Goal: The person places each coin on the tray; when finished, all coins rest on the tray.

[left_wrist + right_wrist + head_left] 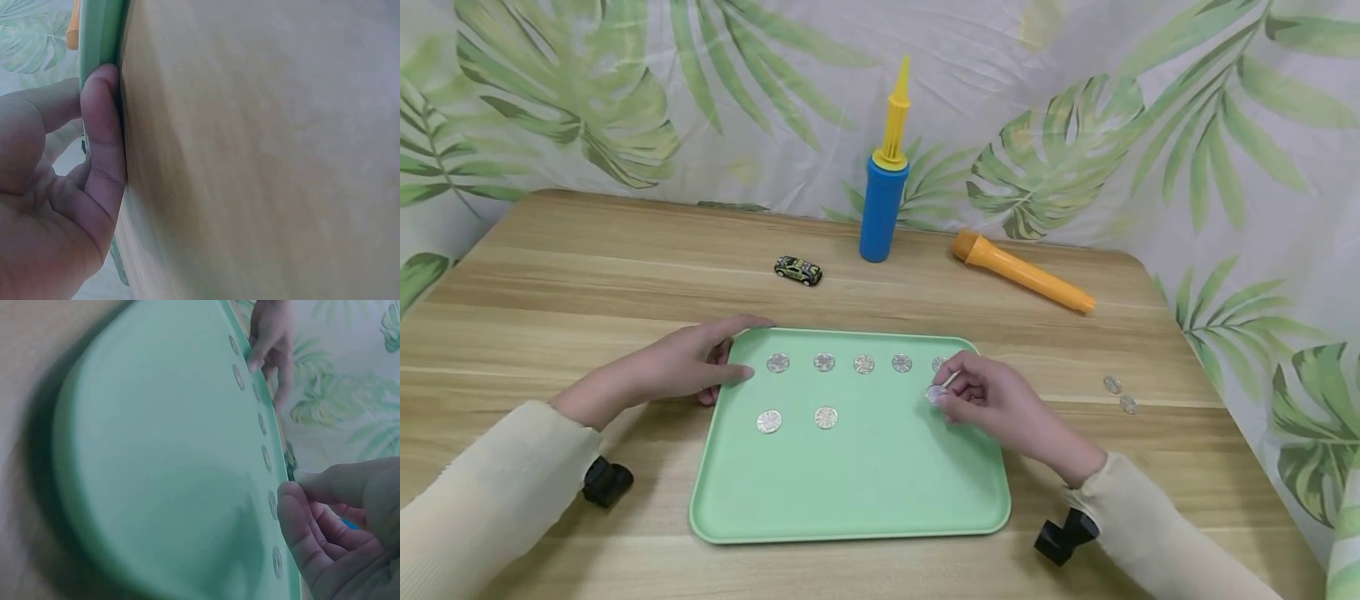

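Seven coins [824, 362] lie on one tray [865, 492]; right fingers [951, 398] pinch an eighth [935, 393].

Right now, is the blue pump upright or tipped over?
Upright. The pump stands on its blue base at the back of the table, yellow nozzle pointing up; the orange tube beside it lies flat.

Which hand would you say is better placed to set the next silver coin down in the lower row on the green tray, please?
Probably the right hand: it already pinches a silver coin above the green plastic tray, while the left hand rests on the tray's left edge.
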Demonstrator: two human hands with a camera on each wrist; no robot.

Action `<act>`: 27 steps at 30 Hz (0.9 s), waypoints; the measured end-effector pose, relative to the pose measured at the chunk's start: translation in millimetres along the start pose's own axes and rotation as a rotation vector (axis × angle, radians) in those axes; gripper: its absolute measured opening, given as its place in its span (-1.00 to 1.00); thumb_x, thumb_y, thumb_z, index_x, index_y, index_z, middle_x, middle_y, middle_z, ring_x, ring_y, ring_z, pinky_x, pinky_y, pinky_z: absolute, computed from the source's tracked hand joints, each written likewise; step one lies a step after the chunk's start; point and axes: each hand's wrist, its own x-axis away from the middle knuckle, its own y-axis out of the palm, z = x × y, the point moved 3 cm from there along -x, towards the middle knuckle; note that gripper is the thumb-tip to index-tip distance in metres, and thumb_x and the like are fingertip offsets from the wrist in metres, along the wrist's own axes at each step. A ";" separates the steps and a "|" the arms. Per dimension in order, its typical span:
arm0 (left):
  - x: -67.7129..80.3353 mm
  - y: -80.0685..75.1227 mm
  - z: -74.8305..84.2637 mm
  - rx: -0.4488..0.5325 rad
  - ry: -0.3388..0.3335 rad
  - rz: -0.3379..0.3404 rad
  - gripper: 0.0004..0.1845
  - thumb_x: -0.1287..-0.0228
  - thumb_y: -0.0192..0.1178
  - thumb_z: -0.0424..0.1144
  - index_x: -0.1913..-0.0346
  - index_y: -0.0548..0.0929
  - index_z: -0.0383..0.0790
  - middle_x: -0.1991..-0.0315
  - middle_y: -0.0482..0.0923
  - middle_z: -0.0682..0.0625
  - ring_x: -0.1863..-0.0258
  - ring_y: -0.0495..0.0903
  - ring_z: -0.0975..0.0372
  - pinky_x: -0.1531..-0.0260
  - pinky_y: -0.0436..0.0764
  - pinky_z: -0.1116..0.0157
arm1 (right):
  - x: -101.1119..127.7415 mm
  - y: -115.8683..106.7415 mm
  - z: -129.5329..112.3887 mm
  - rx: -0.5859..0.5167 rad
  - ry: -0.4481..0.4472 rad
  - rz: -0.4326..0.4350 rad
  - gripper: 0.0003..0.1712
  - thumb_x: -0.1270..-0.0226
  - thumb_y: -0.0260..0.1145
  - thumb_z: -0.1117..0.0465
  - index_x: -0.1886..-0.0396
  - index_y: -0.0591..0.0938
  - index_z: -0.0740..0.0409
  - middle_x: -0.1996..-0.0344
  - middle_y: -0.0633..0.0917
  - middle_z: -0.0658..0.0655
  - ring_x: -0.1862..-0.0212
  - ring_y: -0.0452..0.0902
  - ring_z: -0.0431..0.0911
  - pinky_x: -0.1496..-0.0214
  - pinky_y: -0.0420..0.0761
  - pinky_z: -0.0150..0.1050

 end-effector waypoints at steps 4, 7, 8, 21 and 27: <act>-0.2 0.6 -0.1 -0.002 -0.001 -0.005 -0.28 -0.47 0.28 -0.32 -0.59 0.26 -0.03 0.39 0.40 -0.11 0.52 0.55 0.15 0.53 0.65 0.30 | -12.7 13.9 -8.3 0.017 -0.003 -0.050 -0.83 -0.45 0.40 0.32 0.04 0.63 0.23 0.33 0.75 0.20 0.35 0.67 -0.12 0.26 0.74 -0.36; -0.4 0.9 -0.4 -0.001 -0.004 -0.009 -0.29 -0.48 0.28 -0.30 -0.60 0.26 -0.02 0.39 0.41 -0.10 0.52 0.54 0.15 0.53 0.63 0.30 | -21.4 23.3 -12.4 0.041 -0.024 -0.087 -0.85 -0.45 0.41 0.29 0.07 0.64 0.19 0.36 0.73 0.14 0.37 0.61 -0.17 0.28 0.65 -0.43; -0.5 0.9 -0.6 -0.001 -0.005 -0.010 -0.29 -0.48 0.28 -0.29 -0.60 0.26 -0.02 0.39 0.42 -0.10 0.51 0.54 0.15 0.53 0.63 0.30 | -24.2 26.2 -13.7 0.055 -0.034 -0.097 -0.85 -0.44 0.41 0.29 0.07 0.65 0.17 0.36 0.73 0.12 0.36 0.60 -0.18 0.28 0.62 -0.44; 0.6 -0.8 2.1 -0.020 0.003 -0.012 -0.29 -0.49 0.28 -0.26 -0.60 0.25 -0.02 0.41 0.42 -0.08 0.53 0.53 0.16 0.53 0.61 0.31 | -41.4 51.0 -32.0 0.226 -0.069 -0.204 -0.88 -0.44 0.43 0.26 0.11 0.65 0.08 0.37 0.62 0.00 0.30 0.48 -0.22 0.24 0.53 -0.46; 1.3 0.1 0.2 -0.017 0.004 -0.022 -0.29 -0.49 0.28 -0.25 -0.60 0.24 0.01 0.42 0.43 -0.07 0.54 0.53 0.16 0.53 0.59 0.31 | -40.3 55.4 -33.6 0.278 -0.079 -0.224 -0.88 -0.44 0.41 0.30 0.13 0.63 0.07 0.41 0.65 -0.02 0.35 0.49 -0.25 0.28 0.53 -0.45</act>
